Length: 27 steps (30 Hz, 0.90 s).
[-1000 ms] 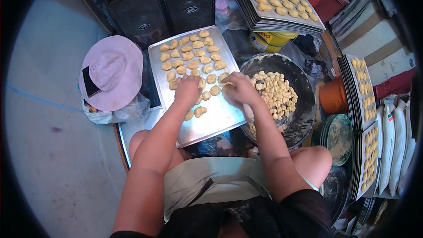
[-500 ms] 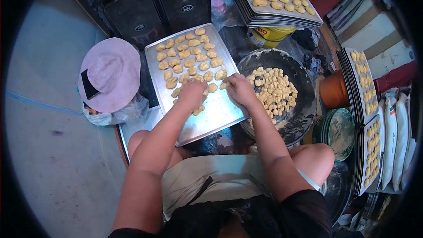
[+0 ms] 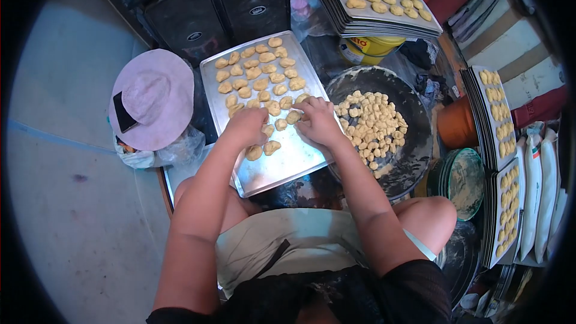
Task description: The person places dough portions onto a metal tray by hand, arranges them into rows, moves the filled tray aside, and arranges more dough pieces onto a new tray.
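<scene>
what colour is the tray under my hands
The tray is shiny silver-grey, showing best in the head view.

A small bakery workroom, it seems — dough pieces [image 3: 261, 84] on a metal tray [image 3: 282, 165], a loaded tray stack [image 3: 384, 29] far right, dough lumps [image 3: 378, 123] in a wide pan [image 3: 414, 165].

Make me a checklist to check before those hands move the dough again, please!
1. Both hands over the tray: ok, left hand and right hand.
2. Room left on the tray: ok, its near end is bare.
3. More dough pieces in the black pan: ok, lots.
4. Tray's dough rows all full: not ok, the nearest has gaps.
5. Right fingers gripping dough: cannot tell.
</scene>
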Each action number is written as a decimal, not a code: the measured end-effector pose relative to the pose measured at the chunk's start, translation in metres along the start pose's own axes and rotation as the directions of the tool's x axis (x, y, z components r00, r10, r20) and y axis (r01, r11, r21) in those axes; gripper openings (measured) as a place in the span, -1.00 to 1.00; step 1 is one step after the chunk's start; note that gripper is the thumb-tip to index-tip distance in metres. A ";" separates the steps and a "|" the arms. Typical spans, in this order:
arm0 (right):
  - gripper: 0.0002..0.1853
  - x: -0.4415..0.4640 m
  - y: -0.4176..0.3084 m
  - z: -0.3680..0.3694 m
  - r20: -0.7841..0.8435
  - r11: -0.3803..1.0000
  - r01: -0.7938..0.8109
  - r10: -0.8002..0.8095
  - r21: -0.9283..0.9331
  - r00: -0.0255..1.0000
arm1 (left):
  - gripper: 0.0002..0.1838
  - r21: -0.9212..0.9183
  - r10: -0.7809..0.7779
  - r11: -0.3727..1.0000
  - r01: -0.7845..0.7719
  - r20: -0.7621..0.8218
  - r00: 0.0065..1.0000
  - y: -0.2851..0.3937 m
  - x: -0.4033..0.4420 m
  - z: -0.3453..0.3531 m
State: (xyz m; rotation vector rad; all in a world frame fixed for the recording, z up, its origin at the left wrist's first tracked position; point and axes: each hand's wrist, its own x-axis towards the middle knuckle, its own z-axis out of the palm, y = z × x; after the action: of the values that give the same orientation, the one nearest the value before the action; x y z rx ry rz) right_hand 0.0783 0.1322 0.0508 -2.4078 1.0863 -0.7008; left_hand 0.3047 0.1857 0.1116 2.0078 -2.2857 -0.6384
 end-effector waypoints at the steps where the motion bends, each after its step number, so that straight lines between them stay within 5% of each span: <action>1: -0.56 -0.001 0.002 0.002 -0.004 1.000 0.001 -0.001 -0.002 1.000 | -0.56 -0.004 -0.022 1.000 0.022 0.035 0.999 -0.003 0.000 0.001; 9: -0.65 -0.007 -0.024 0.023 -0.024 0.991 0.129 -0.130 -0.017 0.991 | -0.71 -0.030 -0.048 0.998 0.048 -0.018 0.999 -0.010 0.007 0.025; 16: -0.71 0.008 -0.046 0.040 0.217 0.977 0.200 -0.180 -0.075 0.960 | -0.75 -0.155 -0.131 0.982 0.111 -0.128 0.983 -0.050 0.007 0.002; 27: -0.72 0.026 -0.050 0.051 -0.028 0.990 0.101 -0.104 -0.097 0.994 | -0.68 -0.200 -0.240 0.953 0.229 -0.034 0.970 -0.074 -0.007 -0.025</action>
State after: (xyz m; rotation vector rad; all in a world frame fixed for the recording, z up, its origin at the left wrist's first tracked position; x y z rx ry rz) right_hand 0.1515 0.1506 0.0445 -2.5578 1.0364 -0.7397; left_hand 0.3832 0.1795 0.1124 2.1863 -1.8853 -0.7737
